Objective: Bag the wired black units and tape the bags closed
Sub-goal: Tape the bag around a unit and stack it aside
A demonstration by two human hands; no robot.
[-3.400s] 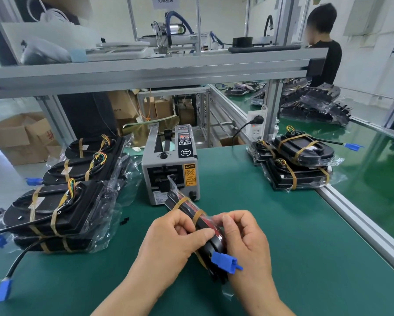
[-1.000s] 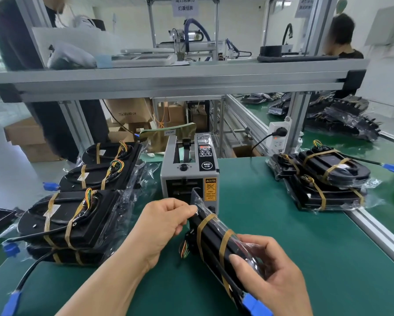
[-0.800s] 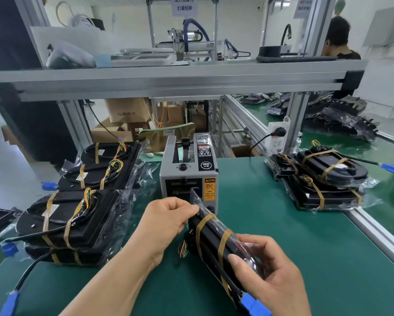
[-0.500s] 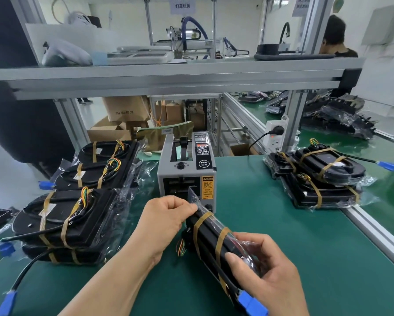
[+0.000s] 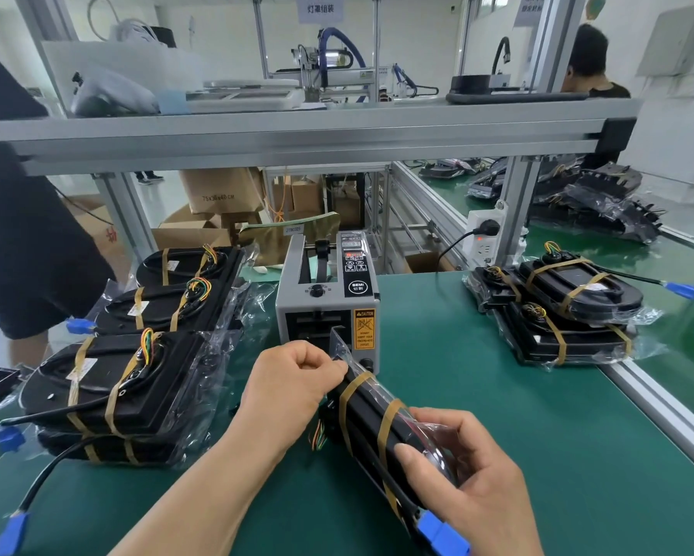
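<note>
**Here, a bagged unit held up to the tape dispenser**

Broadly, we stand at a green-matted workbench [image 5: 477, 395] under a grey aluminium shelf beam [image 5: 297, 134]. On the mat's left side lies a pile of black wired units in clear bags [image 5: 112, 391], strapped with tan bands. A lower pile of the same bagged units [image 5: 558, 315] sits near the right edge, well apart from our hands. Between the two piles, toward the back of the mat, stands a grey box-shaped tape dispenser [image 5: 329, 298] with an orange caution label.

The long black wired unit [image 5: 369, 419] lies slanted between our hands. Its far end is up at the dispenser's front opening and its near end points toward us. It sits inside a clear plastic bag [image 5: 429, 431], with two tan bands around it.

Our left hand [image 5: 289, 383] has its fingers curled tight, pinching the bag's far end just in front of the dispenser mouth. We cannot tell whether tape is between those fingertips. Our right hand [image 5: 469, 475] clamps the unit's near part through the plastic, thumb on top and fingers curled round it. A small blue plastic connector [image 5: 443, 533] pokes out below that hand.
</note>
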